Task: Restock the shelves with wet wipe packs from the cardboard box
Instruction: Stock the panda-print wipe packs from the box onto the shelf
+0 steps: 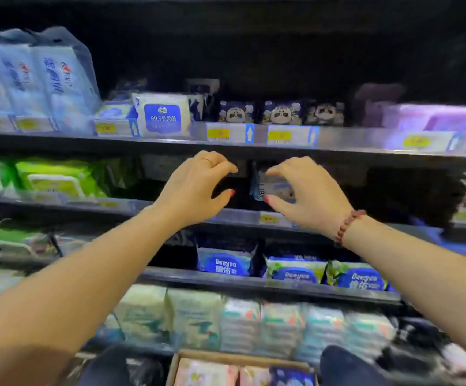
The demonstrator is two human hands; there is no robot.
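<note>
Fingers of my right hand [307,196] pinch a wet wipe pack [277,185] at the shelf [131,204]; my left hand [195,190] curls, on what I cannot tell. Freed near the lip, the pack could tip off

- Our right hand [307,196] pinches a wet wipe pack [275,185] inside the shelf [120,204].
- Our left hand [198,188] is just beside, fingers curved, holding nothing.
- The cardboard box [234,356] stands below us.
</note>
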